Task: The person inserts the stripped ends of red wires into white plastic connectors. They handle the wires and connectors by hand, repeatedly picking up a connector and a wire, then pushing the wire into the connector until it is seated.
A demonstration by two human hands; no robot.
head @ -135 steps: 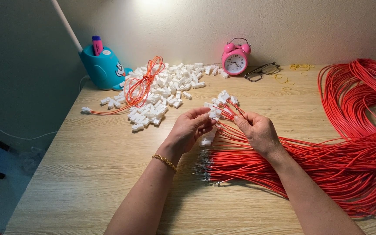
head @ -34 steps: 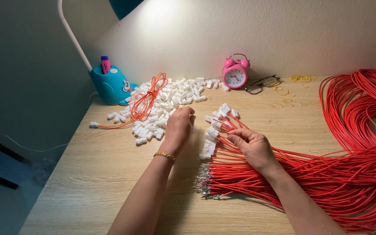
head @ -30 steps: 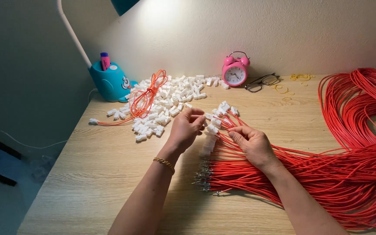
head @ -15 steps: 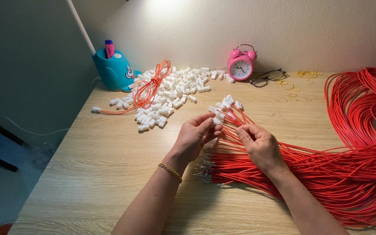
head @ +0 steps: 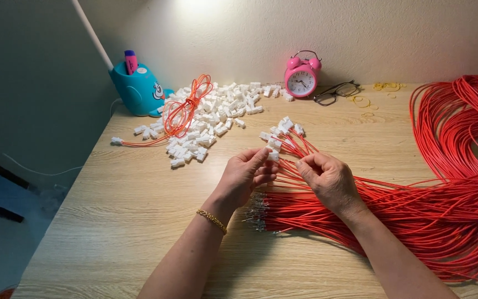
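Both forearms reach up from the lower edge over the wooden table [head: 112, 221], wrists low, palms turned towards each other. The left hand [head: 243, 176], a gold bracelet [head: 212, 220] at its wrist, pinches a small white connector [head: 273, 156] between thumb and fingertips. The right hand [head: 329, 180] curls its fingers shut on a red wire [head: 294, 164] leading to that connector, just above the big sheaf of red wires [head: 416, 210]. A pile of loose white connectors [head: 217, 111] lies further back, near a pink alarm clock [head: 301, 76].

Hands [head: 286, 176] on red wires [head: 416, 205]
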